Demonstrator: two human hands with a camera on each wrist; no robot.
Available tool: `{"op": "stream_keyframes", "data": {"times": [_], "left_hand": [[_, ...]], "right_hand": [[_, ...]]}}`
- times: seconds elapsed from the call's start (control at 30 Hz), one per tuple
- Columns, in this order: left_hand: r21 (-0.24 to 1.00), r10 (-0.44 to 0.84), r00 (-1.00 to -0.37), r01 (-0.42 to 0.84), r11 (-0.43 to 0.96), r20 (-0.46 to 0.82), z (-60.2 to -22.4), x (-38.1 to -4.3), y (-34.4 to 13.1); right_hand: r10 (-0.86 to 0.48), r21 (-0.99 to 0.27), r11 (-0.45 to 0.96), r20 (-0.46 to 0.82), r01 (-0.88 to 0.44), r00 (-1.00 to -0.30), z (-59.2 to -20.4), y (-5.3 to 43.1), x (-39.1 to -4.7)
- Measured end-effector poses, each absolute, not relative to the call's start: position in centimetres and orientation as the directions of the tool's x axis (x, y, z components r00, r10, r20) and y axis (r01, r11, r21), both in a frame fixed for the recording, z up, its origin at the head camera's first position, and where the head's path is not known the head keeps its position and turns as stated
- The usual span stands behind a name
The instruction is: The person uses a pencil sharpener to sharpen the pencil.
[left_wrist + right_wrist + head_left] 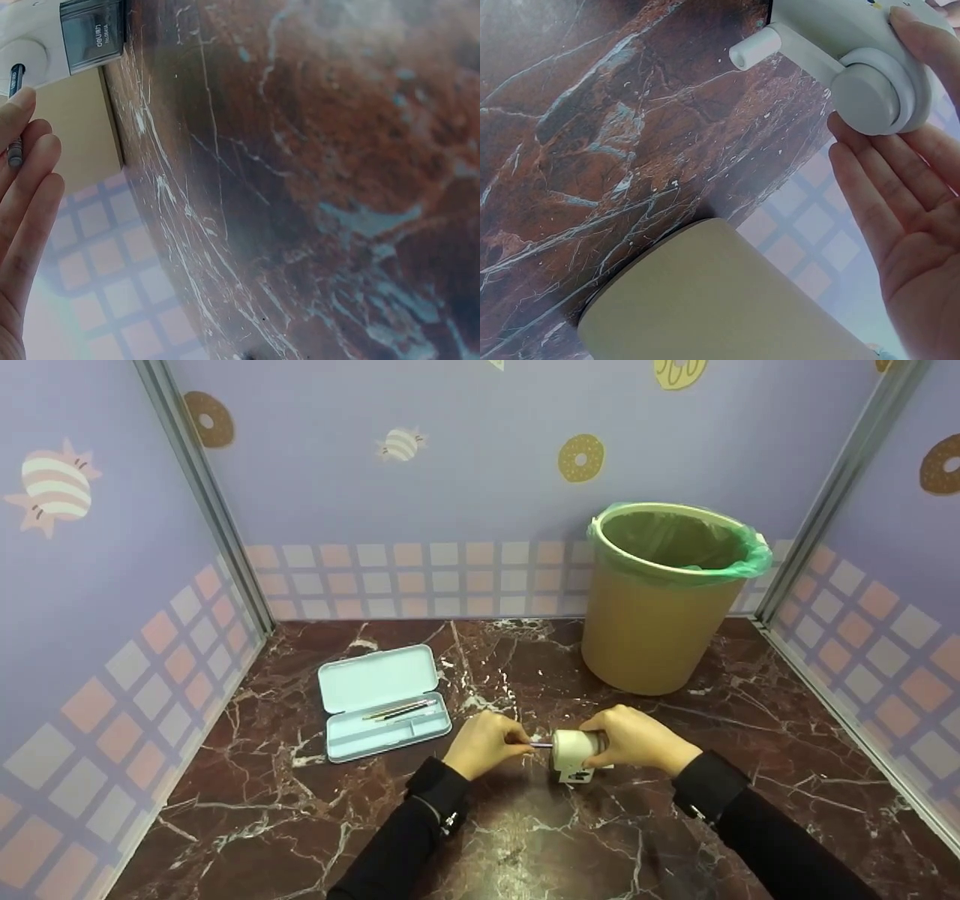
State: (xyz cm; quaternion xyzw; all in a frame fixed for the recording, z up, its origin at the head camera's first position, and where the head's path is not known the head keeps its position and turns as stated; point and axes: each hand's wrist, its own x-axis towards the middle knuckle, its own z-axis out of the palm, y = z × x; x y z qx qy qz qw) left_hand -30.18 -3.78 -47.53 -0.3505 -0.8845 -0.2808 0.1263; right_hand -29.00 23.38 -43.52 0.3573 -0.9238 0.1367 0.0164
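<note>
A white crank pencil sharpener (574, 750) stands on the marbled tabletop, its crank handle (756, 49) showing in the right wrist view. My left hand (489, 741) pinches a dark pencil (16, 79) between thumb and fingers, the pencil's far end in the round hole at the sharpener's front. From the other side my right hand (637, 739) grips the sharpener's body near the crank end, thumb on one side and fingers on the other. A dark see-through shavings drawer (93, 31) sits low in the sharpener's front.
Left of the hands lies an open light-blue pencil case (379, 675) with several pencils (401, 709) in its tray. A tan waste bin (652, 630) with a green liner stands at the back right. Patterned walls (420, 577) enclose the table at the back and sides.
</note>
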Motion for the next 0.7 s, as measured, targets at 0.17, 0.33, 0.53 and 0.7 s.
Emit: {"op": "stream_keyframes", "data": {"times": [0.17, 0.33, 0.53, 0.7], "left_hand": [[0.421, 0.552, -0.717, 0.697, 0.580, 0.425, -47.58, -30.17, -3.91], [0.428, 0.557, -0.725, 0.689, 0.585, 0.406, -47.53, -30.15, -4.03], [0.409, 0.560, -0.713, 0.701, 0.584, 0.421, -47.50, -29.96, -4.10], [0.401, 0.562, -0.708, 0.706, 0.584, 0.428, -47.45, -29.90, -4.20]], "right_hand": [[-0.655, -0.229, 0.711, 0.130, -0.665, -0.745, -43.53, 23.35, -28.94], [-0.665, -0.213, 0.705, 0.134, -0.676, -0.735, -43.48, 23.26, -28.86], [-0.669, -0.209, 0.703, 0.130, -0.680, -0.732, -43.26, 23.24, -28.81], [-0.666, -0.225, 0.704, 0.122, -0.674, -0.736, -43.23, 23.25, -28.86]]}}
